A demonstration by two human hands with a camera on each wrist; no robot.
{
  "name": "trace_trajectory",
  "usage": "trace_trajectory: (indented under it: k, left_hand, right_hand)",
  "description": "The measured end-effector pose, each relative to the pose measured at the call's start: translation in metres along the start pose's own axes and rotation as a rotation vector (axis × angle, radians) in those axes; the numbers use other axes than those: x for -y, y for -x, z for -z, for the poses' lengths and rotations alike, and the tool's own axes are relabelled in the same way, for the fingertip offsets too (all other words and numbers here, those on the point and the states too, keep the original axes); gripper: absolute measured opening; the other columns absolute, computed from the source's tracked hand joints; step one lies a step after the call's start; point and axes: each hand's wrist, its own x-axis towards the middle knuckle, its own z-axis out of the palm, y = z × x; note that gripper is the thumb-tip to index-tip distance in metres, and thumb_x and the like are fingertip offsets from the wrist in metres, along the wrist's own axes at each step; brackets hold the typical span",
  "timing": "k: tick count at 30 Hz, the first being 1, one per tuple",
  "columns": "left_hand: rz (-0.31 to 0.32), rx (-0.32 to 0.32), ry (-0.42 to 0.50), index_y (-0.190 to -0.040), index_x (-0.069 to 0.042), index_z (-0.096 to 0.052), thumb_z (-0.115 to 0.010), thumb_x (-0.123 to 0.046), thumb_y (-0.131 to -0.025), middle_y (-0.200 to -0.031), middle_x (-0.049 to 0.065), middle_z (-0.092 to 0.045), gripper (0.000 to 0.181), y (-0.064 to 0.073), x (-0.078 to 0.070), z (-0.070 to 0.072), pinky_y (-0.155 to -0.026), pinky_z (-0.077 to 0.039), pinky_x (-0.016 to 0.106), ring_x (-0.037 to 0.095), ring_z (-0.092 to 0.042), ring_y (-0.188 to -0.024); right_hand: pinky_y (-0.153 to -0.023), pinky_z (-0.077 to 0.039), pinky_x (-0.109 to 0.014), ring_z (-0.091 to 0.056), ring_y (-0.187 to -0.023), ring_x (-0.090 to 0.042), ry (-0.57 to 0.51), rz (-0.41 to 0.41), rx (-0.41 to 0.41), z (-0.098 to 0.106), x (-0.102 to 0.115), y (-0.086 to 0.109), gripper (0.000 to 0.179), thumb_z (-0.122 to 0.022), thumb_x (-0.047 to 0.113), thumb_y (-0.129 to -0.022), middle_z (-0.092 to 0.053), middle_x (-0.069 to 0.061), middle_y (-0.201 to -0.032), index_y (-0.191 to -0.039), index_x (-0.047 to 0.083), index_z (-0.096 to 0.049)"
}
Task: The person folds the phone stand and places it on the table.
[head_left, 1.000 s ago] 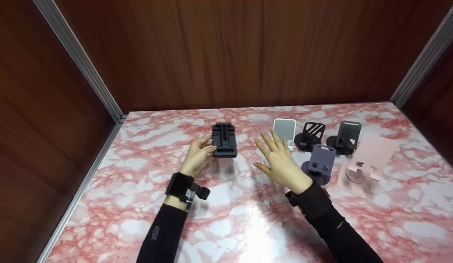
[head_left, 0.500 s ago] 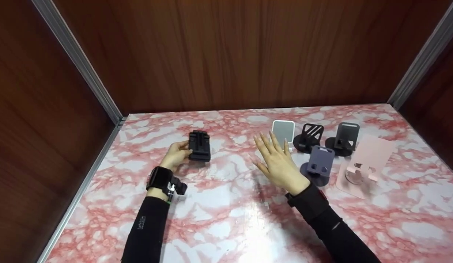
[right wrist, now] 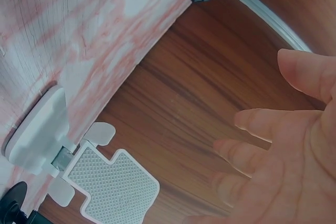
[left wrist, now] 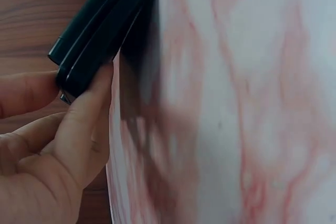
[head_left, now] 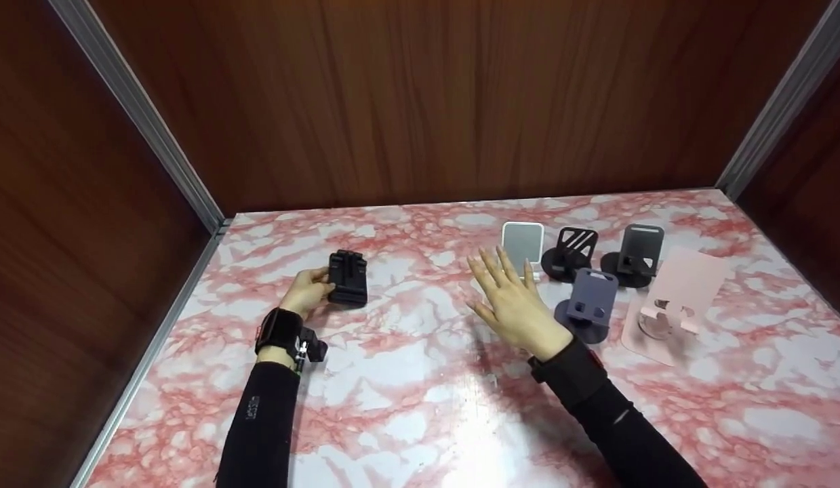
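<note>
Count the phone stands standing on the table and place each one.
5. Back row, left to right: white phone stand, partly behind the right hand; slatted black stand; gray stand. In front: purple stand, then pink stand rightmost.

We record: black holder, left of the white-rimmed grey stand; purple stand and pink stand, right of it; red-and-white marbled tabletop beneath.

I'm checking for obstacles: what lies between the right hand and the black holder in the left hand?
In the head view, only bare marbled tabletop shows between the right hand and the black holder held by the left hand.
</note>
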Motion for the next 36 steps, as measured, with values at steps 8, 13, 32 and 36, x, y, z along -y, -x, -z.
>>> trace_trajectory:
  k: [8,13,32,36]
  left_hand:
    - [0.034,-0.043,-0.097,-0.142,0.006,-0.026,-0.038,0.009,-0.09,-0.134,0.031,-0.044,0.054,-0.002,-0.001,0.006,-0.085,-0.055,0.027,0.02,-0.062,-0.095]
    - [0.062,-0.054,-0.093,-0.141,0.006,-0.026,-0.038,0.004,-0.092,-0.132,0.031,-0.046,0.051,-0.002,-0.006,0.004,-0.082,-0.056,0.027,0.015,-0.063,-0.086]
    - [0.059,-0.185,-0.444,-0.074,-0.005,-0.055,-0.034,-0.044,-0.096,-0.059,0.0,-0.049,0.05,0.008,-0.016,0.003,-0.057,-0.042,0.023,0.014,-0.05,-0.058]
    - [0.024,-0.18,-0.627,-0.124,0.0,-0.055,-0.028,-0.047,-0.097,-0.116,0.021,-0.06,0.061,0.011,-0.019,-0.002,-0.098,-0.043,0.039,0.034,-0.054,-0.111]
  right_hand:
    - [-0.108,-0.009,-0.069,-0.007,-0.143,-0.036,-0.013,0.0,0.0,-0.001,0.001,0.001,0.066,-0.053,0.034,-0.092,-0.018,-0.015,-0.154,-0.147,0.011,-0.024]
    - [-0.108,-0.01,-0.069,-0.008,-0.143,-0.036,-0.01,0.001,-0.008,0.0,0.001,0.001,0.065,-0.053,0.034,-0.092,-0.02,-0.015,-0.154,-0.147,0.011,-0.025]
    - [-0.108,-0.01,-0.069,-0.008,-0.143,-0.036,-0.001,0.003,-0.016,-0.001,0.001,0.002,0.067,-0.053,0.034,-0.092,-0.019,-0.016,-0.154,-0.147,0.009,-0.024]
    - [-0.108,-0.01,-0.069,-0.008,-0.143,-0.036,0.001,0.003,-0.017,-0.001,0.001,0.002,0.067,-0.053,0.035,-0.092,-0.019,-0.016,-0.154,-0.147,0.01,-0.024]
